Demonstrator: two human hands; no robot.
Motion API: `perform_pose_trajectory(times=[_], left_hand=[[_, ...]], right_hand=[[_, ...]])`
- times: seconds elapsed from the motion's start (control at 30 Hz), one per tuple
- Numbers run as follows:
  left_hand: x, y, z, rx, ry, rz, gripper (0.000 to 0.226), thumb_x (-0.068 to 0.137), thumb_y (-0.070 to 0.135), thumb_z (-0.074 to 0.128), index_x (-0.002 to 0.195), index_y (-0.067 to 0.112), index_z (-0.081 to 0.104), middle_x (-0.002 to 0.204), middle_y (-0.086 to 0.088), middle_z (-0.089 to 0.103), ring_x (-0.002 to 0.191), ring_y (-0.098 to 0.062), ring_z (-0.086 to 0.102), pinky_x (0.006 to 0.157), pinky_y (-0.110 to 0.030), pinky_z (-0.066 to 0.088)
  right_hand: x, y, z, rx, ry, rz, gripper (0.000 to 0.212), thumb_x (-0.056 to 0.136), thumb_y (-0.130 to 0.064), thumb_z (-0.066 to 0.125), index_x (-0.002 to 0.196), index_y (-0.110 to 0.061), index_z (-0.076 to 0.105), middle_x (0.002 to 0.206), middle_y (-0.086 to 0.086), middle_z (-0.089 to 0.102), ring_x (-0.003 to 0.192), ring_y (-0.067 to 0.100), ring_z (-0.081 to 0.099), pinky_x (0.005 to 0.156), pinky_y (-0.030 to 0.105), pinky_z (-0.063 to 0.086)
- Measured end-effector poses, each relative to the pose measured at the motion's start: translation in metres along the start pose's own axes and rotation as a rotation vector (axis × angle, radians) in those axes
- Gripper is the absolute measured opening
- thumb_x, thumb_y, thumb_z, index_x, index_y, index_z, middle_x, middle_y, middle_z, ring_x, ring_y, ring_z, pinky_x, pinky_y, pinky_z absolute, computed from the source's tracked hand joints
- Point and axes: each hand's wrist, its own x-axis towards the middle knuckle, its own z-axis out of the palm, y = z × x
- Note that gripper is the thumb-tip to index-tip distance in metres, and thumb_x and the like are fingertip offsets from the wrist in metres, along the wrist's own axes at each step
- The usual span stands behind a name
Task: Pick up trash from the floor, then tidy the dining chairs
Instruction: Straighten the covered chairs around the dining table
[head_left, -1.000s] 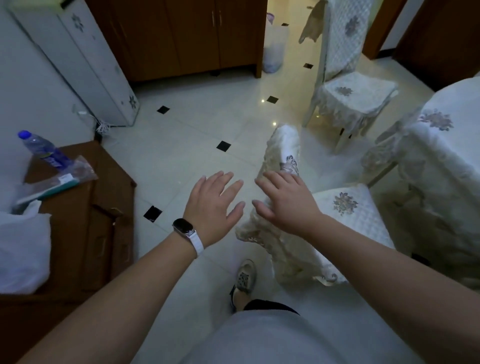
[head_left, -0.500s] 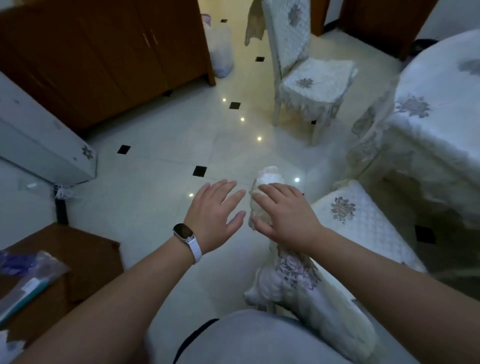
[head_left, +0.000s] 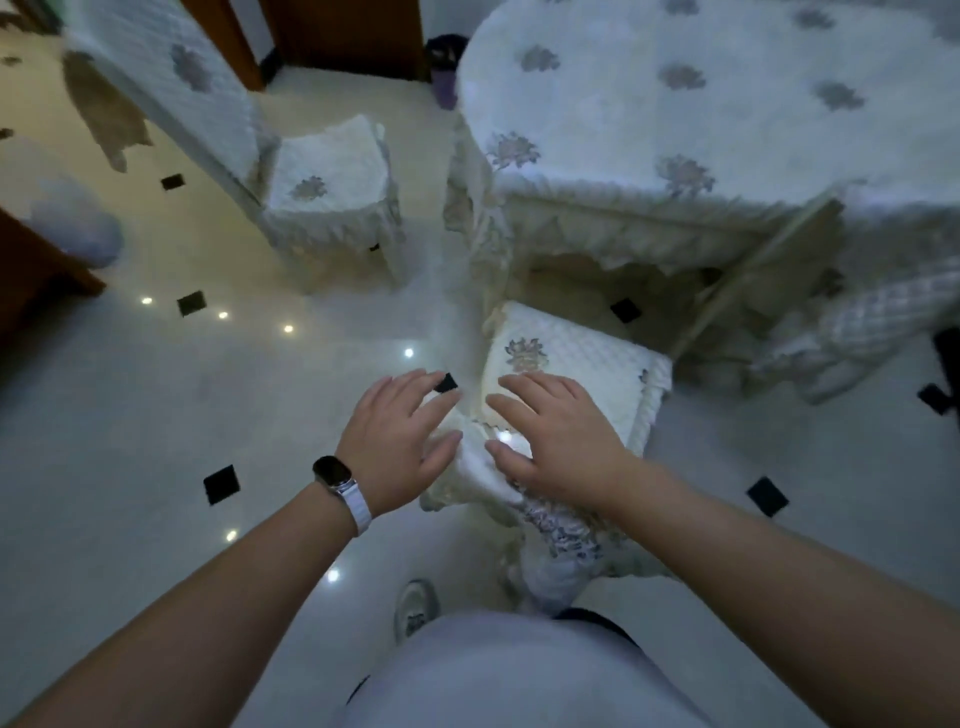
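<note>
Near dining chair (head_left: 571, 358): seat points at the table (head_left: 727, 130), front edge close to the tablecloth skirt but not tucked under. The cloth-covered top of its backrest (head_left: 470, 470) is directly below me.

Change over the last second: the chair was side-on to me, with the cabinet side of the room in shot. Now I'm square behind it and the table fills the top right. I read that as the chair lined up for a push in, so we're in the chair-tidying part. No trash on the floor (head_left: 156, 415) in this view.

Hands: both flat, fingers spread, gripping nothing, same as a second ago. Right hand (head_left: 563, 449) sits over the backrest top, palm apparently on the cloth. Left hand (head_left: 397, 441), with the watch (head_left: 332, 474) on its wrist, is just beside the top's left corner. Can't tell if it's touching. The backrest top is between and under the two hands.

Second chair (head_left: 324, 192) stands well apart at upper left, out from the table and angled. Likely next in line.
</note>
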Motion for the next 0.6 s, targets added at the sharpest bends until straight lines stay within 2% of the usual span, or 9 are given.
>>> perform_pose_trajectory(times=[0.13,0.23,0.43,0.6], left_hand=[[0.009,-0.001,0.006,-0.092,0.000,0.176,0.043,0.088,0.040,0.056,0.119,0.012,0.067,0.125,-0.013,0.063,0.116,-0.033,0.056,0.099,-0.045,0.040],[0.002,0.001,0.013,-0.147,-0.022,0.245,0.045,0.088,0.041,0.057,0.119,0.011,0.067,0.125,-0.014,0.062,0.115,-0.034,0.057,0.096,-0.046,0.043],[-0.016,0.006,0.021,-0.203,-0.136,0.247,0.046,0.088,0.044,0.056,0.122,0.014,0.065,0.128,-0.011,0.061,0.117,-0.031,0.055,0.098,-0.047,0.044],[-0.021,0.016,0.022,-0.178,-0.171,0.218,0.049,0.092,0.050,0.045,0.123,0.015,0.062,0.125,-0.006,0.062,0.115,-0.028,0.055,0.098,-0.047,0.043]], right_hand=[[-0.026,-0.015,-0.005,-0.045,-0.014,0.219,0.052,0.087,-0.053,0.048,0.123,-0.019,0.063,0.130,0.006,0.060,0.118,0.026,0.052,0.098,0.038,0.037],[-0.054,-0.024,-0.007,-0.086,0.002,0.384,0.053,0.086,-0.053,0.048,0.122,-0.018,0.064,0.128,0.007,0.061,0.116,0.028,0.055,0.095,0.040,0.041],[-0.106,-0.039,-0.005,-0.112,0.020,0.590,0.054,0.086,-0.052,0.048,0.122,-0.015,0.063,0.125,0.007,0.062,0.114,0.029,0.056,0.093,0.042,0.042],[-0.135,-0.040,-0.005,-0.077,0.007,0.666,0.053,0.088,-0.054,0.045,0.125,-0.018,0.058,0.123,0.004,0.059,0.112,0.026,0.055,0.097,0.044,0.042]])
